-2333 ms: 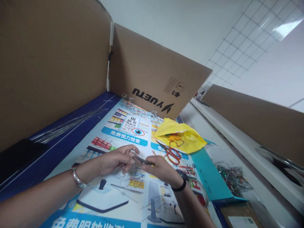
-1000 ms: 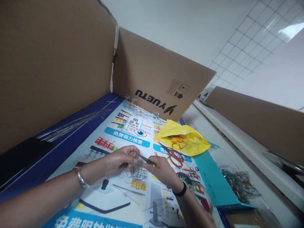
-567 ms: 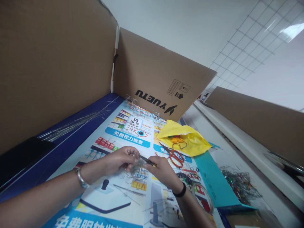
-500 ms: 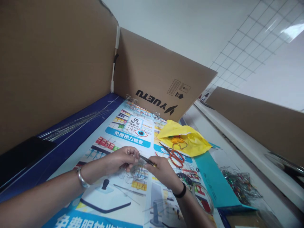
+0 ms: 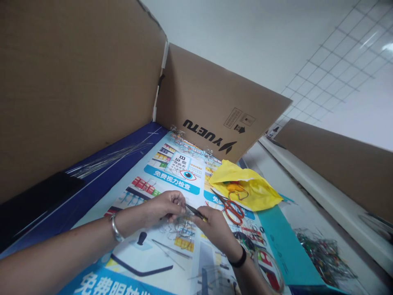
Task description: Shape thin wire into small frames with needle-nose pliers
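My left hand (image 5: pixel 172 207), with a silver bangle on its wrist, is pinched closed on a thin piece of wire that barely shows at the fingertips. My right hand (image 5: pixel 213 223), wearing a black band, grips narrow-nosed pliers (image 5: pixel 195 211). Their dark tips point left and meet the left fingertips. Below both hands lies a loose tangle of bent thin wire (image 5: pixel 184 227) on the printed poster sheet (image 5: pixel 159 241). Red-handled scissors (image 5: pixel 233 212) rest open just beyond my right hand, partly against a yellow bag (image 5: pixel 260 188) with coloured cord inside.
Cardboard walls (image 5: pixel 215 94) stand at the left and back. Long straight wires (image 5: pixel 107 159) lie on the blue strip at left. A heap of coloured wire pieces (image 5: pixel 325 254) sits at right beyond a teal sheet (image 5: pixel 285 241). A clear round roll (image 5: pixel 268 268) is by my right wrist.
The whole view has shifted, so everything sits slightly further right and lower. Both hands keep the same hold, with the plier tips still at the left fingertips.
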A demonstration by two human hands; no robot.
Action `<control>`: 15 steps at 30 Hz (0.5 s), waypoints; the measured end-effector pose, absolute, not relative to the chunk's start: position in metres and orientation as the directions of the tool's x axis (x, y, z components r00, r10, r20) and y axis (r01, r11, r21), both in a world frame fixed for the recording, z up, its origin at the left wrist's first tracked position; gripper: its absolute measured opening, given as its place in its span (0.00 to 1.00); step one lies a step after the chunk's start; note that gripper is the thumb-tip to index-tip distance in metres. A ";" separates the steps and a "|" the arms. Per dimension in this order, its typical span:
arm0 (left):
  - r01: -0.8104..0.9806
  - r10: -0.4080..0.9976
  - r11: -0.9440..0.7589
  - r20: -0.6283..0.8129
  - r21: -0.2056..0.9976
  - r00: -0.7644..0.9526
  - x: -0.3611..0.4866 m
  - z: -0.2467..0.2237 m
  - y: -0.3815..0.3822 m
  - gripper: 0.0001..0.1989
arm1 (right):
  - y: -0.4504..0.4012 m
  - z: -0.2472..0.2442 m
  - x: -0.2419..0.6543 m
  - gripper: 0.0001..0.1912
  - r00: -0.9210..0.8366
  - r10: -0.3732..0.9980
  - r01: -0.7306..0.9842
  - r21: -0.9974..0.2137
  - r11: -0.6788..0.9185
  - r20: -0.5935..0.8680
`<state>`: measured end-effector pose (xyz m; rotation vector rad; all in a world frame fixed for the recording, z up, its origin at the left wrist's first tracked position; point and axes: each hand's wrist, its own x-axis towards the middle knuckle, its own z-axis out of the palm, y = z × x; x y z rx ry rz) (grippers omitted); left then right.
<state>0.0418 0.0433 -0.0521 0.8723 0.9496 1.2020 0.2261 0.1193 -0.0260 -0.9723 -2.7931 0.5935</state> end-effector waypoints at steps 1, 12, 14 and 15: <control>-0.360 0.989 0.142 -0.118 0.922 0.088 0.042 -0.052 0.043 0.08 | 0.119 -0.026 0.226 0.15 -0.785 0.620 0.571 -0.401 0.717 -0.008; -0.336 0.996 0.065 -0.043 0.940 0.073 0.040 -0.065 0.048 0.06 | 0.118 -0.025 0.225 0.13 -0.765 0.643 0.611 -0.320 0.724 -0.007; -0.332 0.996 0.064 -0.040 0.941 0.079 0.040 -0.065 0.047 0.05 | 0.118 -0.025 0.225 0.13 -0.762 0.647 0.618 -0.295 0.728 0.001; -0.330 0.996 0.065 -0.040 0.942 0.082 0.040 -0.064 0.047 0.05 | 0.118 -0.026 0.225 0.13 -0.760 0.649 0.621 -0.283 0.731 0.008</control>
